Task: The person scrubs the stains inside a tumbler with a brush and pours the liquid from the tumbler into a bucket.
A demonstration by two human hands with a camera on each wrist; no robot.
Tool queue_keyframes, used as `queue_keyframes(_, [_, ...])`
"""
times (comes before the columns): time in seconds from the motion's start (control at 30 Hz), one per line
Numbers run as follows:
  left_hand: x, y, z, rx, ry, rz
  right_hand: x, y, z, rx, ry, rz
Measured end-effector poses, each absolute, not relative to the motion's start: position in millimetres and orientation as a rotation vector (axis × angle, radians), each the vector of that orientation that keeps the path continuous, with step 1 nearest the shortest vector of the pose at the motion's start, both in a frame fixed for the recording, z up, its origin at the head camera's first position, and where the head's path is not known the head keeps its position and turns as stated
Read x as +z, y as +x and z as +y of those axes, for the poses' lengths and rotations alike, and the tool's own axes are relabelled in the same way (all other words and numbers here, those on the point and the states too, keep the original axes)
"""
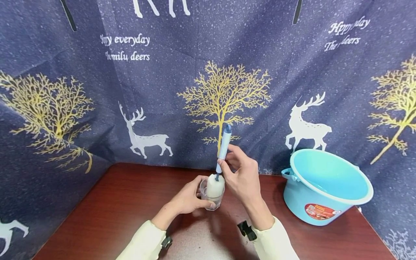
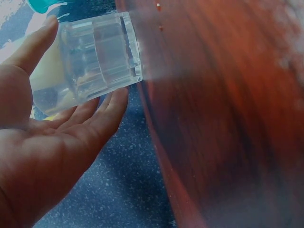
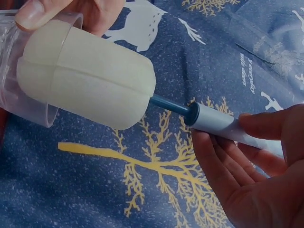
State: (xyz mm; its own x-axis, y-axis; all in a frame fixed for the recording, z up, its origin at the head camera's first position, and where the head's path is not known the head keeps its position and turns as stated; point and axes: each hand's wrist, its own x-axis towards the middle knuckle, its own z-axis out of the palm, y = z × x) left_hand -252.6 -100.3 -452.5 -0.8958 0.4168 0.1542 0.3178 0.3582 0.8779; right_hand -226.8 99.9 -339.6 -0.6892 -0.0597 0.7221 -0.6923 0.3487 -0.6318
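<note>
A clear plastic cup (image 1: 212, 205) stands on the table, with my left hand (image 1: 186, 196) holding it round the side. Thumb and fingers lie on opposite sides of the cup (image 2: 102, 54) in the left wrist view. My right hand (image 1: 242, 173) pinches the light blue handle of a sponge cup brush (image 1: 224, 148) from above. The brush's white sponge head (image 3: 90, 73) sits partly inside the cup's mouth, its upper part sticking out. A thin dark blue stem (image 3: 168, 105) joins head and handle. The handle tilts slightly right in the head view.
A light blue bucket (image 1: 320, 209) with a white rim stands on the right of the reddish-brown table (image 1: 130, 202). Behind the table hangs a dark blue cloth (image 1: 201, 43) printed with deer and golden trees.
</note>
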Motion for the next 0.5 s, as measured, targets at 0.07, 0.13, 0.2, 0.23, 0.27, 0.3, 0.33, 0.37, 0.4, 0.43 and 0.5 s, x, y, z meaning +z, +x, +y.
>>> queue_keyframes(0.07, [-453.8,-253.2,-100.4,1.590,0.681,2.509,-339.5,-226.5,99.5,1.383,0.647,-2.016])
queue_keyframes(0.13, [-454.9,-253.8,-100.3,1.596,0.682,2.506,-339.3,-226.0,98.9,1.405,0.642,-2.019])
queue_keyframes(0.2, [-455.5,-254.2,-100.1,1.604,0.684,2.500,-339.3,-225.5,98.3,1.424,0.640,-2.023])
queue_keyframes(0.23, [-455.8,-254.3,-100.0,1.607,0.686,2.497,-339.6,-225.5,97.9,1.434,0.641,-2.024])
queue_keyframes(0.27, [-455.9,-254.2,-99.9,1.606,0.685,2.498,-339.9,-225.5,97.5,1.442,0.640,-2.024])
queue_keyframes(0.3, [-455.8,-254.1,-99.8,1.603,0.686,2.501,-340.1,-225.5,97.2,1.454,0.641,-2.023])
queue_keyframes(0.33, [-455.7,-253.9,-99.7,1.599,0.686,2.504,-340.7,-225.9,96.9,1.463,0.640,-2.020])
queue_keyframes(0.37, [-455.4,-253.8,-99.7,1.595,0.687,2.506,-341.1,-226.1,96.7,1.471,0.639,-2.017])
queue_keyframes(0.4, [-455.0,-253.6,-99.7,1.591,0.687,2.509,-341.5,-226.4,96.4,1.475,0.637,-2.014])
queue_keyframes(0.43, [-454.5,-253.4,-99.7,1.587,0.686,2.512,-341.9,-226.8,96.2,1.481,0.636,-2.009])
queue_keyframes(0.5, [-453.6,-253.4,-99.7,1.583,0.684,2.511,-342.6,-227.6,95.8,1.490,0.638,-1.999])
